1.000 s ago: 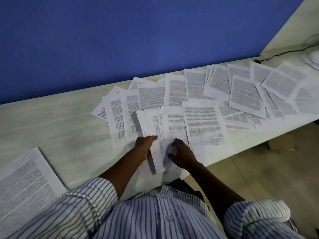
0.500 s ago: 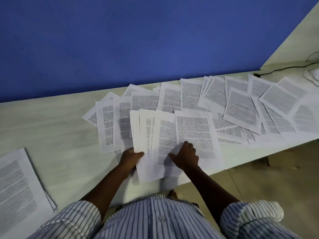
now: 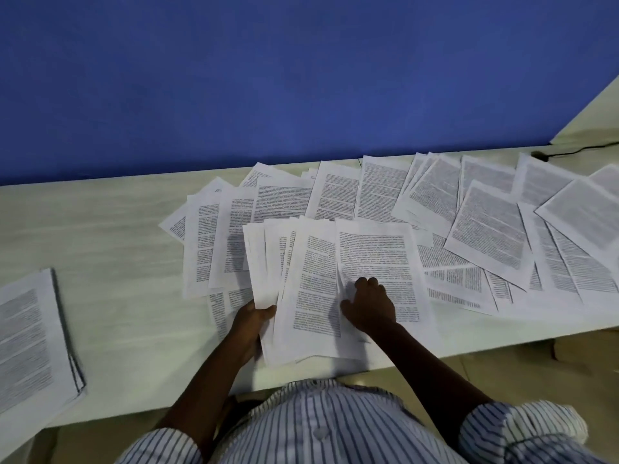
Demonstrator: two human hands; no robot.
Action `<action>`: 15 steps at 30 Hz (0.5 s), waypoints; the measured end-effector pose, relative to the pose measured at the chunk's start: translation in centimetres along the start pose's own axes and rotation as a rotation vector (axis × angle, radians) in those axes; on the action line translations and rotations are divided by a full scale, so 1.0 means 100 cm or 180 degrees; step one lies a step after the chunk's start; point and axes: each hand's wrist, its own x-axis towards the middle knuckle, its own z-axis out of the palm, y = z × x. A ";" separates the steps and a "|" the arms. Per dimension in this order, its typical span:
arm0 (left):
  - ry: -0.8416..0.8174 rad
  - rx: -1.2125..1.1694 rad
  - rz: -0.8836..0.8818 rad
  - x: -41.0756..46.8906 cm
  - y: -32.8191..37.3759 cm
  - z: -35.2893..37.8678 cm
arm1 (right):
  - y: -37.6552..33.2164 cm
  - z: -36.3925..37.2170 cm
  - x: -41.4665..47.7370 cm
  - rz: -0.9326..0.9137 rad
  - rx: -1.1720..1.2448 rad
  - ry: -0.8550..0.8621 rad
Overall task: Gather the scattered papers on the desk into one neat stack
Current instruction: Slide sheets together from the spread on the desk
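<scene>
Several printed sheets (image 3: 378,195) lie scattered and overlapping across the pale desk (image 3: 100,236), from the middle to the right edge. A fanned bundle of sheets (image 3: 315,296) lies at the front edge before me. My left hand (image 3: 253,318) grips the bundle's left side, thumb on top. My right hand (image 3: 368,304) presses flat on the top right sheet (image 3: 375,252) of the bundle, fingers spread. A squared stack of papers (image 3: 30,343) lies at the far left of the desk.
A blue wall (image 3: 301,78) rises right behind the desk. A black cable (image 3: 569,151) runs along the far right corner. Bare desk surface lies between the left stack and the scattered sheets. The floor shows below the desk's front edge at the right.
My right hand has slid up and rightward onto the top right sheet. My left hand has shifted its grip to the bundle's left edge. The view has tilted upward.
</scene>
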 end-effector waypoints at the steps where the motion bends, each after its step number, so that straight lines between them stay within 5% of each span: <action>1: 0.0041 -0.0076 0.0012 0.001 -0.005 0.000 | 0.006 -0.003 0.003 -0.0144 0.0130 -0.0021; 4: 0.0153 -0.0139 -0.0015 0.002 -0.016 -0.001 | 0.025 -0.018 0.011 -0.0095 0.0741 0.0056; 8: 0.0094 -0.0144 -0.0004 0.003 -0.016 0.006 | 0.068 -0.040 0.027 0.0576 0.0826 0.0893; 11: -0.0086 -0.0078 0.0021 0.003 -0.004 0.016 | 0.091 -0.044 0.032 0.1148 0.0392 0.0655; 15: -0.0192 0.0127 -0.0037 0.007 0.007 0.036 | 0.099 -0.036 0.031 0.0975 0.0556 0.0546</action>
